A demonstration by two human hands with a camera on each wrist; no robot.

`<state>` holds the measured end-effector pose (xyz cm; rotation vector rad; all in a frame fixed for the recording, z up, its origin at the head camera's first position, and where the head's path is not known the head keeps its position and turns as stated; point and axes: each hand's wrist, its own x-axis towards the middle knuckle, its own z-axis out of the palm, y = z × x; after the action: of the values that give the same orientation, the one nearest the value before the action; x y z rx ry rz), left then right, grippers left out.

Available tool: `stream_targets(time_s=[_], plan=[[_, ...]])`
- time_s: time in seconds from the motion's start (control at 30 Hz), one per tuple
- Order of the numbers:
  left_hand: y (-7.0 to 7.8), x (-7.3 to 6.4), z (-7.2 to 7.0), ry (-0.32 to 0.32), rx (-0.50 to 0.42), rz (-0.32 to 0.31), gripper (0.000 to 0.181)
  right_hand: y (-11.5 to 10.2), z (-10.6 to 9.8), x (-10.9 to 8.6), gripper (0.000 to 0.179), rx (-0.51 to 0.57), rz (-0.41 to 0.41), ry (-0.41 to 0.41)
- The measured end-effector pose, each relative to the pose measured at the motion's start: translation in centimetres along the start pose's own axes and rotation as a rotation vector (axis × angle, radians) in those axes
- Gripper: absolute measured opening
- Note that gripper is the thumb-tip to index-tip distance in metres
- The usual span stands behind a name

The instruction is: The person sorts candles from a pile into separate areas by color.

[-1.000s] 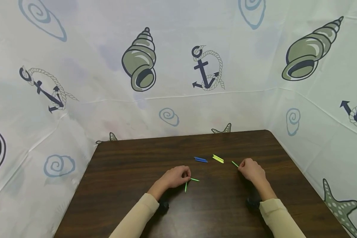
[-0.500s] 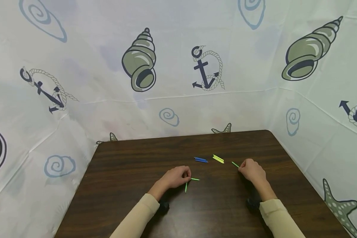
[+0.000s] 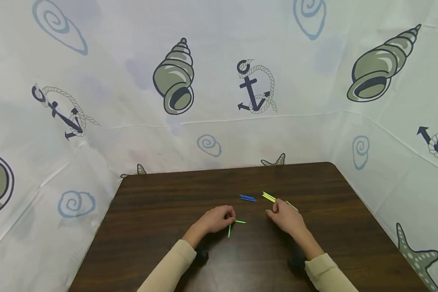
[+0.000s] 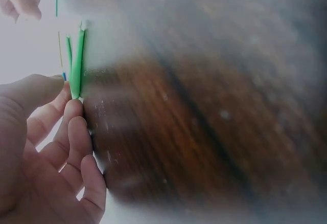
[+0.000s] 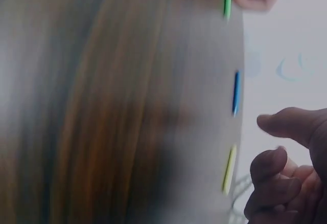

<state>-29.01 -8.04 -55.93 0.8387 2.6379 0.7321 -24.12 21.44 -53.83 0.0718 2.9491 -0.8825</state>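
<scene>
Two thin green sticks, one pointing right [image 3: 241, 222] and one toward the near edge [image 3: 229, 232], meet in a V at the left hand [image 3: 219, 219]. The left thumb and index finger pinch at the joined ends of the green sticks [image 4: 77, 65]. The right hand [image 3: 286, 218] is over the table with thumb and index finger apart, holding nothing. Just beyond it lies another green stick [image 3: 293, 206], partly hidden by the hand. Bright yellow sticks [image 3: 268, 197] lie right by its fingertips, their near ends overlapped by the hand.
Blue sticks [image 3: 247, 198] lie together between the hands, farther back on the dark wooden table [image 3: 175, 190]. A white cloth printed with shells and anchors [image 3: 219, 93] hangs behind and beside the table. Each wrist carries a dark camera.
The right hand has let go of the green stick at the right and moved left, near the yellow sticks. The left hand has stayed at the green V.
</scene>
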Motion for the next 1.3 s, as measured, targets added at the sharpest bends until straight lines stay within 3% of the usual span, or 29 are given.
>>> stream_targets(time_s=[0.2, 0.37, 0.7, 1.1, 1.3], plan=[[-0.1, 0.0, -0.2, -0.004, -0.027, 0.027, 0.006, -2.5, 2.0, -0.4, 0.017, 0.062, -0.134, -0.071], [-1.1, 0.3, 0.3, 0.013, -0.032, 0.093, 0.008, -3.8, 3.6, -0.5, 0.019, 0.058, -0.213, -0.147], [0.2, 0.1, 0.1, -0.013, -0.039, 0.002, 0.007, -5.1, 5.2, -0.2, 0.012, 0.036, -0.2, -0.185], [0.3, 0.0, -0.1, -0.014, -0.053, 0.026, 0.004, -5.4, 5.0, -0.2, 0.01, 0.026, -0.193, -0.187], [-0.1, -0.1, -0.3, -0.016, -0.063, 0.023, 0.005, -5.0, 4.4, -0.5, 0.009, 0.116, -0.234, -0.23]])
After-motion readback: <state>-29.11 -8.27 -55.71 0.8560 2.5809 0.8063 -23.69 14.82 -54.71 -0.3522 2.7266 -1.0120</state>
